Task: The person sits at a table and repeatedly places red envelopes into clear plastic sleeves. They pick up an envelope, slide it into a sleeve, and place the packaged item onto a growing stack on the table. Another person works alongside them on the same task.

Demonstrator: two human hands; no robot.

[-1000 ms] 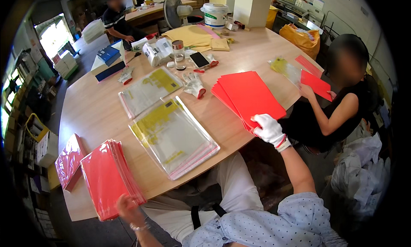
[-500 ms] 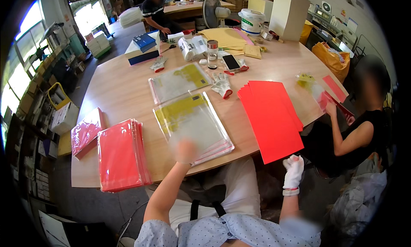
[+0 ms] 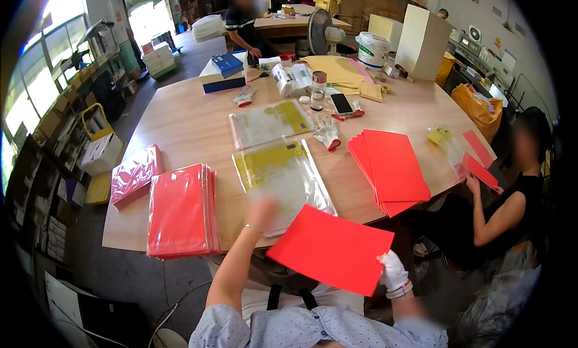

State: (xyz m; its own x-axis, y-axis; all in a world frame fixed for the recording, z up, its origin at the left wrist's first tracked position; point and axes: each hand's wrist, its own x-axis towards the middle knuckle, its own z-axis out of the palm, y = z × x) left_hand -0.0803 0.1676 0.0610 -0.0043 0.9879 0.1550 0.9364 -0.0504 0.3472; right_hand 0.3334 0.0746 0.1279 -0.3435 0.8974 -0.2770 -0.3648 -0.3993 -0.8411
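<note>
One red sheet (image 3: 331, 250) | right fingers (image 3: 388, 263) pinching edge | left fingers (image 3: 263, 207) blurred, opening unclear

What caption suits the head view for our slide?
A gloved right hand holds a red sheet, the left hand at clear plastic sleeves.

Windows (image 3: 72, 31) at left are brightly lit. The grey floor (image 3: 129, 279) is lined, near left, by shelves (image 3: 36, 191).
</note>
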